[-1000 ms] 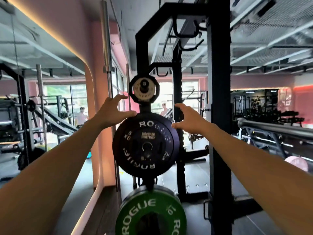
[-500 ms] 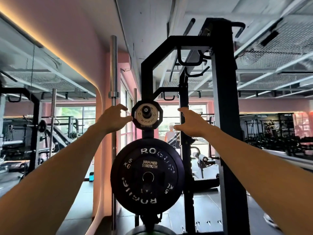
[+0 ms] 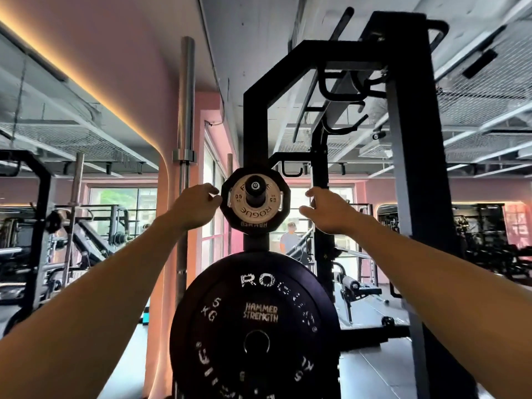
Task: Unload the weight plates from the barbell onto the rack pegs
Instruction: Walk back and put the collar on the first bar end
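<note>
Both arms are stretched up and forward toward the middle of the frame. The left hand [image 3: 195, 207] sits right at the left edge of the small black plate [image 3: 230, 217] on the top peg [image 3: 255, 191], fingers loosely curled, tips touching or nearly touching the rim, can't tell which. The right hand [image 3: 326, 213] is just beside the right edge with a gap, fingers spread and relaxed, holding nothing. A little pale Rogue change plate [image 3: 253, 211] sits in front of that black one on the same peg. Below it, lower centre, hangs a big black 5 kg bumper plate [image 3: 256, 326] on the rack upright [image 3: 254, 116]. An upright barbell [image 3: 184, 139] stands left of centre against the pink wall [image 3: 115, 53]. Windows and more racks fill the background.
</note>
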Tool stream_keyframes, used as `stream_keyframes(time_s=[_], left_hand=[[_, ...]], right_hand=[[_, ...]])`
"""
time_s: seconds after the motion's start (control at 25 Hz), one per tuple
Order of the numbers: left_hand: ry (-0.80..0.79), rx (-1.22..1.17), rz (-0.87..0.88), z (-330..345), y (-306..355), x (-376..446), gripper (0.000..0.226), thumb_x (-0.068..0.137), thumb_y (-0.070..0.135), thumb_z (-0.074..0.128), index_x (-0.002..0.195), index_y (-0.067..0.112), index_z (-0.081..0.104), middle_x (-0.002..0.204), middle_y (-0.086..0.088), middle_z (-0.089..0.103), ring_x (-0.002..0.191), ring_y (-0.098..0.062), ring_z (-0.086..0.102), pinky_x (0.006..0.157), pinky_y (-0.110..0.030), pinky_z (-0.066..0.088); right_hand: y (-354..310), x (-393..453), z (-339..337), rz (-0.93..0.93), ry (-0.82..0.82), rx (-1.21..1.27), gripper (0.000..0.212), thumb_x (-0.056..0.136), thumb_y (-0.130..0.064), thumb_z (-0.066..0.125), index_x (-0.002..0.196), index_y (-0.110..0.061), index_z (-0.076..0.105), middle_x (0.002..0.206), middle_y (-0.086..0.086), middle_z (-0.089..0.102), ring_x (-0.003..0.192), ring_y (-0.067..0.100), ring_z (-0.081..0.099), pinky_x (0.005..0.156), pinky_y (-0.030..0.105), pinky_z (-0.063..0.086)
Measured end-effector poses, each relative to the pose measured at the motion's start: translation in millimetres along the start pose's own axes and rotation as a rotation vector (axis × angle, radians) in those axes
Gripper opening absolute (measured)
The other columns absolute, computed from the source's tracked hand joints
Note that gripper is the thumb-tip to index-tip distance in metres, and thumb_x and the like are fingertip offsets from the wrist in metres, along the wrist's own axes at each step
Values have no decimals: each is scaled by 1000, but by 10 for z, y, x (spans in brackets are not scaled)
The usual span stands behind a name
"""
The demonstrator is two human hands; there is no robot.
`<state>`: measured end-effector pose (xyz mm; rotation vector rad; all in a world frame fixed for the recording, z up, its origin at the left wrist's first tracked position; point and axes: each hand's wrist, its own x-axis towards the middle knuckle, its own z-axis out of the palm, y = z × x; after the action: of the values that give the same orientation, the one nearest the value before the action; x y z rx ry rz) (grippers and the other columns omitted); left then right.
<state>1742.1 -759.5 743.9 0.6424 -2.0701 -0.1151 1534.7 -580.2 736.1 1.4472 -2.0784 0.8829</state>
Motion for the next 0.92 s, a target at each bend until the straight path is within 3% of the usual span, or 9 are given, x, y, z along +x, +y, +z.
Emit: stream_keyframes(time_s=[0.24,0.36,0.56,0.72,0.84,0.92], left_hand=[[-14,62,48,450,-239,722,38,103,29,42,117,2,64,117,-18,66,103,-31,59,80,-29,39],[-75,79,38,688,-305,924,46,104,37,38,111,0,65,109,-18,66,95,-28,59,75,-28,36],[-14,-10,13,768,-372,1060,46,101,40,46,101,0,68,95,-15,67,93,-30,63,74,-29,40],[-57,-201,-45,709,-333,1012,36,100,34,52,99,1,66,97,-17,70,86,-29,67,80,-38,55],[-79,-407,-102,615,-218,897,18,100,26,53,93,9,55,91,-12,66,70,-23,69,56,-28,60],[-63,-421,-121,502,-119,778,15,100,23,54,95,9,51,91,-12,64,68,-22,69,49,-25,58]], right_hand=[[13,792,462,-24,39,102,35,96,-26,55,120,0,54,107,17,65,96,31,61,82,37,46],[76,1039,697,-19,39,127,34,98,-29,53,117,-1,56,104,14,65,96,30,62,77,34,46],[67,1231,870,21,128,285,32,98,-28,52,99,1,63,89,11,62,82,26,60,57,25,39],[46,1138,806,64,95,458,28,97,-28,54,78,-8,51,86,22,65,74,34,62,62,41,48],[12,1009,678,78,-8,607,21,99,-23,52,82,-13,44,77,16,65,54,24,63,47,33,46],[-18,916,570,69,-52,650,18,99,-24,52,90,-11,43,80,15,67,51,20,65,43,30,50]])
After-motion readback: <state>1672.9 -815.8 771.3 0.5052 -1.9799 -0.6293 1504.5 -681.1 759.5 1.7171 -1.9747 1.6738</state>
